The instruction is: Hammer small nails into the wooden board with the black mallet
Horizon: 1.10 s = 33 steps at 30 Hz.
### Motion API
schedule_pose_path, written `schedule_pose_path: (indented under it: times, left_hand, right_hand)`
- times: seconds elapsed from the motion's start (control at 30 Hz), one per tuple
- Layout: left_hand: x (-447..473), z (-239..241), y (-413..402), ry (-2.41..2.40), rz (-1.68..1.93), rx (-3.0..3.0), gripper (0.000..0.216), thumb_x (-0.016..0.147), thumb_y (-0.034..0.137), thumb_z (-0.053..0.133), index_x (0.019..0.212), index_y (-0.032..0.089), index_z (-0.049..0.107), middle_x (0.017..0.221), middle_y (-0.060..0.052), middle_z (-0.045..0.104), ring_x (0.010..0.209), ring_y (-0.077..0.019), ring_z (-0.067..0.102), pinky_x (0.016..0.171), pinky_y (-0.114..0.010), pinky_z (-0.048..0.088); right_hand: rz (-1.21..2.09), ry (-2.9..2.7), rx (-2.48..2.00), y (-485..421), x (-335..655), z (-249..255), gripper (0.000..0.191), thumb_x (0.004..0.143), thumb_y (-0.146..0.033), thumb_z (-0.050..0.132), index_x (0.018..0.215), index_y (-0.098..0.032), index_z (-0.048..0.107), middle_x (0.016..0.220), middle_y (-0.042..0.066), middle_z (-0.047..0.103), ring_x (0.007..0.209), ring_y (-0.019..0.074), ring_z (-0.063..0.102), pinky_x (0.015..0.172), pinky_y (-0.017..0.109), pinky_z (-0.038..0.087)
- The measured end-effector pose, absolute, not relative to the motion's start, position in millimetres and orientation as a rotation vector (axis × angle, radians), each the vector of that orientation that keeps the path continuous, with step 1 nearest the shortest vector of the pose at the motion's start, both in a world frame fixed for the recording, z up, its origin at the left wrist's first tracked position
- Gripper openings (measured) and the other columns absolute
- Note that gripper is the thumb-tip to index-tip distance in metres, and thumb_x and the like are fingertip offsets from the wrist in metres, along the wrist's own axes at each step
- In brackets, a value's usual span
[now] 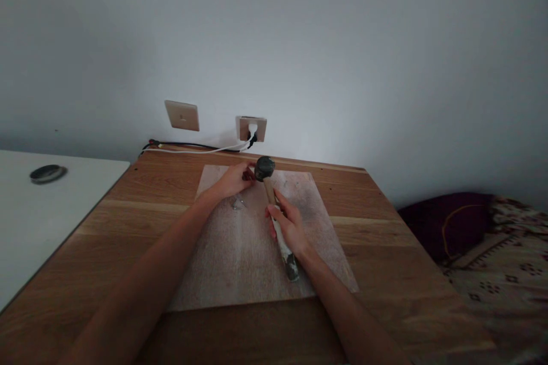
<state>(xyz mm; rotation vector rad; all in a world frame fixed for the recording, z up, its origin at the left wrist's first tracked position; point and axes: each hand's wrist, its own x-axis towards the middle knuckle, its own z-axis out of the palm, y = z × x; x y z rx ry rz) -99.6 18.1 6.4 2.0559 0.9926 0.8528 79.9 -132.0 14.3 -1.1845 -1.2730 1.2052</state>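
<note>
A: What are the hands doing at this moment?

B: The right hand [288, 223] is gripping a mallet [280, 236] partway along its pale handle, with fingers and thumb closing round the shaft. The mallet's dark head [265, 168] is pointing away from the person, over the far part of a flat board [240, 274] that is lying on a wooden table [377, 274].

A: And the left?

B: The left hand [234, 180] is sitting just beside the mallet's head, its fingers bending inward. I'm not managing to tell whether the tips are meeting, touching the head or pinching something small — shadow is hiding that spot.

A: How far along is the work looking?

B: As I'm judging it, the setting-up is done: the board is lying flat beneath both hands, and the mallet is sitting firmly in one of them. Some small shiny bits [237, 203] are lying on the board, on the near side of the left hand.

A: Are those bits waiting or finished with?

B: This view isn't settling it, and it isn't showing whether the head is touching the board. What is left I'm not able to say — but with the mallet not yet set down, I'm guessing the work isn't finished.
</note>
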Motion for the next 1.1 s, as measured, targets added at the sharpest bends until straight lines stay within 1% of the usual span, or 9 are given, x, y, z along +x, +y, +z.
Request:
schedule_pose_path:
  times: [0.1, 0.2, 0.27, 0.37, 0.47, 0.6, 0.77, 0.87, 1.1]
  left_hand:
    - [-107.9, 24.8, 13.7, 1.085, 0.750, 2.212, 0.036, 0.070, 0.021, 0.069, 0.105, 0.017, 0.066, 0.098, -0.006, 0.072, 0.086, -0.0222, 0.067, 0.077, -0.031, 0.052]
    - [-120.9, 44.7, 9.4, 1.033, 0.378, 2.367, 0.021, 0.070, 0.033, 0.073, 0.085, 0.019, 0.069, 0.084, -0.002, 0.069, 0.077, -0.0197, 0.063, 0.067, -0.027, 0.045]
    - [-127.9, 52.8, 7.0, 0.956, 0.161, 2.390, 0.023, 0.069, 0.039, 0.077, 0.078, 0.020, 0.069, 0.077, 0.000, 0.067, 0.072, -0.0178, 0.061, 0.062, -0.025, 0.040]
    - [-131.2, 54.6, 5.2, 0.912, 0.068, 2.393, 0.020, 0.062, 0.033, 0.081, 0.074, 0.020, 0.071, 0.075, 0.001, 0.068, 0.072, -0.0167, 0.060, 0.061, -0.024, 0.038]
    - [-129.5, 51.4, 5.7, 0.874, 0.034, 2.377, 0.014, 0.062, 0.025, 0.080, 0.073, 0.020, 0.073, 0.074, 0.001, 0.069, 0.072, -0.0163, 0.062, 0.063, -0.023, 0.040]
    - [-131.9, 51.7, 9.3, 0.879, 0.103, 2.353, 0.006, 0.069, 0.023, 0.073, 0.074, 0.021, 0.074, 0.074, 0.001, 0.071, 0.071, -0.0164, 0.064, 0.064, -0.024, 0.043]
    - [-138.2, 49.9, 16.3, 1.089, 0.500, 2.350, 0.014, 0.072, 0.016, 0.062, 0.082, 0.018, 0.070, 0.081, -0.002, 0.073, 0.075, -0.0184, 0.067, 0.070, -0.026, 0.048]
    - [-133.3, 41.2, 19.3, 1.087, 0.634, 2.322, 0.018, 0.071, 0.012, 0.058, 0.083, 0.019, 0.069, 0.082, -0.002, 0.073, 0.077, -0.0187, 0.068, 0.072, -0.027, 0.050]
    - [-117.7, 23.1, 18.5, 1.007, 0.735, 2.215, 0.012, 0.077, 0.020, 0.059, 0.084, 0.019, 0.069, 0.081, -0.002, 0.073, 0.078, -0.0188, 0.068, 0.077, -0.029, 0.052]
  right_hand:
    - [1.217, -1.267, -1.188, -132.5, 80.0, 15.1, 0.059, 0.089, -0.042, 0.061, 0.143, -0.019, 0.056, 0.073, -0.005, 0.060, 0.036, 0.0066, 0.046, 0.032, 0.021, 0.037]
    - [1.210, -1.225, -1.164, -132.9, 80.1, 17.1, 0.061, 0.089, -0.043, 0.062, 0.145, -0.022, 0.054, 0.074, -0.005, 0.059, 0.035, 0.0064, 0.045, 0.032, 0.022, 0.038]
    - [1.216, -1.215, -1.149, -132.9, 80.2, 18.5, 0.060, 0.088, -0.044, 0.062, 0.144, -0.022, 0.055, 0.074, -0.005, 0.059, 0.036, 0.0063, 0.045, 0.031, 0.021, 0.037]
    - [1.226, -1.204, -1.148, -132.9, 79.9, 20.3, 0.058, 0.087, -0.044, 0.063, 0.140, -0.020, 0.058, 0.074, -0.005, 0.058, 0.035, 0.0060, 0.045, 0.031, 0.021, 0.035]
    - [1.241, -1.206, -1.163, -133.3, 79.1, 21.4, 0.060, 0.088, -0.044, 0.062, 0.142, -0.019, 0.056, 0.074, -0.005, 0.058, 0.035, 0.0062, 0.046, 0.031, 0.021, 0.035]
    - [1.234, -1.194, -1.179, -134.0, 78.0, 20.8, 0.064, 0.087, -0.043, 0.062, 0.146, -0.020, 0.054, 0.073, -0.005, 0.058, 0.036, 0.0067, 0.047, 0.030, 0.020, 0.036]
    - [1.233, -1.177, -1.167, -134.4, 78.0, 19.2, 0.065, 0.087, -0.042, 0.062, 0.149, -0.024, 0.053, 0.074, -0.005, 0.058, 0.036, 0.0070, 0.047, 0.030, 0.020, 0.038]
    - [1.235, -1.167, -1.175, -134.4, 78.5, 18.8, 0.064, 0.087, -0.042, 0.063, 0.148, -0.024, 0.054, 0.075, -0.004, 0.059, 0.037, 0.0073, 0.047, 0.031, 0.021, 0.038]
    - [1.236, -1.184, -1.158, -134.1, 78.7, 19.8, 0.063, 0.087, -0.043, 0.063, 0.146, -0.022, 0.056, 0.074, -0.004, 0.059, 0.036, 0.0066, 0.046, 0.031, 0.021, 0.037]
